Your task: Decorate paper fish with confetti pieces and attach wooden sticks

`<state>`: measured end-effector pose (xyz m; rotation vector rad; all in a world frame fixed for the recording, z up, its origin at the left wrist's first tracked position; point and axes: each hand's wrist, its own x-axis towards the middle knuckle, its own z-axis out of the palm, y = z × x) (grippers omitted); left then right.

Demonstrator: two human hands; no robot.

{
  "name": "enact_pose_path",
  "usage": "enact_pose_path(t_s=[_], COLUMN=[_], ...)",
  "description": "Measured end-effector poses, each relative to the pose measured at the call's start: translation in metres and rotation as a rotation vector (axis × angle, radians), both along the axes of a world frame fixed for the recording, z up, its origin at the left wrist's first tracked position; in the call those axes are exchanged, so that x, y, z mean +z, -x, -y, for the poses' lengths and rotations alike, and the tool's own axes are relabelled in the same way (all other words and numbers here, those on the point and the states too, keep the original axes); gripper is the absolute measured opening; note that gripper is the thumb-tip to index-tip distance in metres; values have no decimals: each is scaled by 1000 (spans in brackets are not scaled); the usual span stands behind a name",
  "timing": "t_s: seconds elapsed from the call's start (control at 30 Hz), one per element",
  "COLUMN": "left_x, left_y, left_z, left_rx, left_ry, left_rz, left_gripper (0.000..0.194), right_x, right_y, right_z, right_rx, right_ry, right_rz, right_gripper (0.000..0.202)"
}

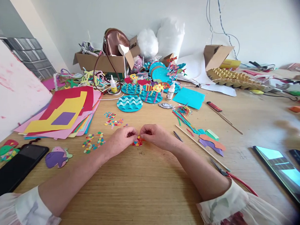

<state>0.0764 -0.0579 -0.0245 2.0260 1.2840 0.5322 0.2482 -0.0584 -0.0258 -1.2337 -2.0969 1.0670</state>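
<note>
Both hands meet over a small red paper piece point(137, 142) with coloured triangles on it, lying on the wooden table. My left hand point(125, 137) is closed in a pinch at its left edge; my right hand point(152, 136) pinches at its upper right. Whatever is between the fingertips is too small to make out. Just behind are piles of tiny coloured paper triangles point(114, 123), and left of my left hand lie small coloured paper dots point(93, 142). A blue wavy oval point(129, 103) lies farther back.
Coloured paper sheets point(63, 112) and a black phone point(15, 168) are at left. On the right lie a wooden stick point(200, 146), scissors point(220, 168) and a tablet point(279, 171). Glue bottles point(170, 92), paper fish decorations point(151, 92) and a cardboard box point(109, 63) stand behind.
</note>
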Motion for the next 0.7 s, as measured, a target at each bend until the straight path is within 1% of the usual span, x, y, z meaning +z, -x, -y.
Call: enact_pose_path(t_s=[0.17,0.3,0.5,0.7], left_x=[5,8,5,6], left_y=[-1,0,0,1], left_z=[4,6,8,7], left_rx=[-2,-6,7,20], left_ry=[-11,-25,-4,-16], left_rz=[-65,-105,-100,-61], left_gripper=[12,12,12,12], right_x=[2,3,6,7], right_y=[-1,-2,0,0], right_z=[-1,-2,-1,-1], right_rx=[47,81,43,50], right_ry=[-40,-28,-45,-13], right_rz=[48,88,102,65], right_gripper=[11,11,11,8])
